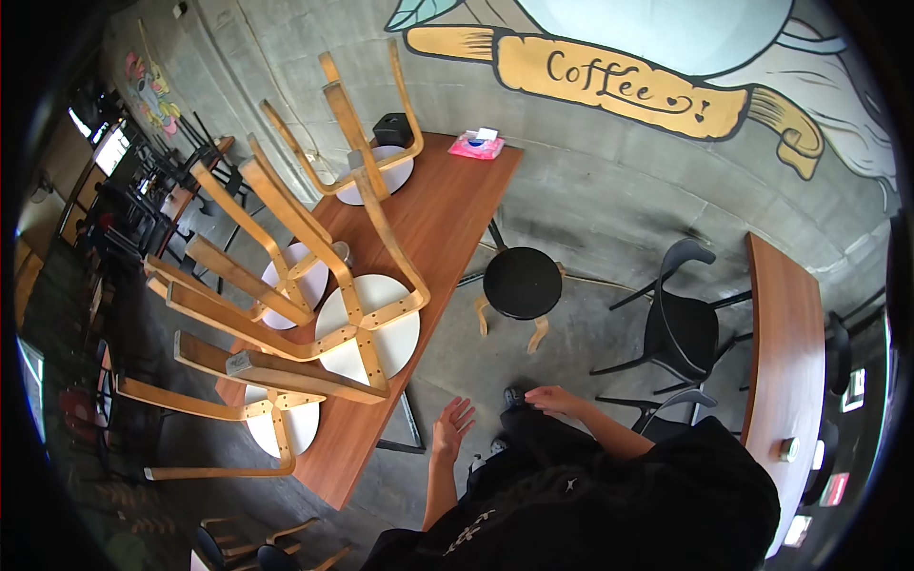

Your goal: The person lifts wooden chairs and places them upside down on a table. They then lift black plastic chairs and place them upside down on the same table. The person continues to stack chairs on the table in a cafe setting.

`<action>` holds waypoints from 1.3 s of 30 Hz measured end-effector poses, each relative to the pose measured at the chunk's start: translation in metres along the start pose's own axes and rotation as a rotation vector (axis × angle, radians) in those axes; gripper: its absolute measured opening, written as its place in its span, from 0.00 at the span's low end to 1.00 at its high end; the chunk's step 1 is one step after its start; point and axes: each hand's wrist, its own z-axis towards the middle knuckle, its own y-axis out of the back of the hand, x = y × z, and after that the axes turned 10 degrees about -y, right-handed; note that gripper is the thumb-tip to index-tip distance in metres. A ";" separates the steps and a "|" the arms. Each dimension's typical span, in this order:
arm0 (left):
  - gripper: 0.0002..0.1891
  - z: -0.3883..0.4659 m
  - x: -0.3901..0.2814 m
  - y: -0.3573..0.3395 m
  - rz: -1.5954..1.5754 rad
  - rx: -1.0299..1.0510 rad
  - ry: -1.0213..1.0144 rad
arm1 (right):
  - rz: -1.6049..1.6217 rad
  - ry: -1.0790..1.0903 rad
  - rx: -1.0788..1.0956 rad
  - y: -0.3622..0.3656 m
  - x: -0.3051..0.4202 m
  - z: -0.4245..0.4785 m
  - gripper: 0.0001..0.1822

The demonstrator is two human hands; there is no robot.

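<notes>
My left hand (451,430) is raised beside the wooden table (457,193), fingers spread and holding nothing. My right hand (558,401) is held out in front of my body, also empty, with its fingers extended. Several bentwood stools stand upside down on the table, their legs pointing up. The nearest upturned stool (401,294) rests its white round seat on the tabletop, left of my left hand. Another upturned stool (294,434) lies at the table's near end. Upright on the floor ahead of me is a stool with a black round seat (523,283). Neither hand touches anything.
A black plastic chair (682,328) faces a second wooden table (785,342) on the right, which bears a small tin (789,450). A pink wipes packet (477,145) and a black box (393,129) sit at the far table end by the painted block wall (585,193).
</notes>
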 end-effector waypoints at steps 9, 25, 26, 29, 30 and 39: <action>0.21 0.038 0.004 -0.047 0.325 0.041 -0.063 | 0.693 -0.019 -0.186 0.051 -0.084 0.002 0.19; 0.20 0.260 -0.012 -0.115 0.783 0.249 0.266 | 0.976 -0.006 -0.334 0.167 -0.033 0.113 0.17; 0.20 0.273 -0.012 -0.113 0.806 0.234 0.282 | 0.903 -0.052 -0.336 0.172 -0.029 0.123 0.17; 0.19 0.316 -0.001 -0.102 0.889 0.154 0.392 | 0.699 -0.126 -0.308 0.208 -0.006 0.155 0.18; 0.18 0.326 0.010 -0.090 0.944 0.162 0.424 | 0.635 -0.172 -0.286 0.213 -0.014 0.164 0.19; 0.18 0.443 0.091 -0.038 1.146 0.222 0.681 | -0.048 -0.196 -0.634 0.265 -0.058 0.302 0.13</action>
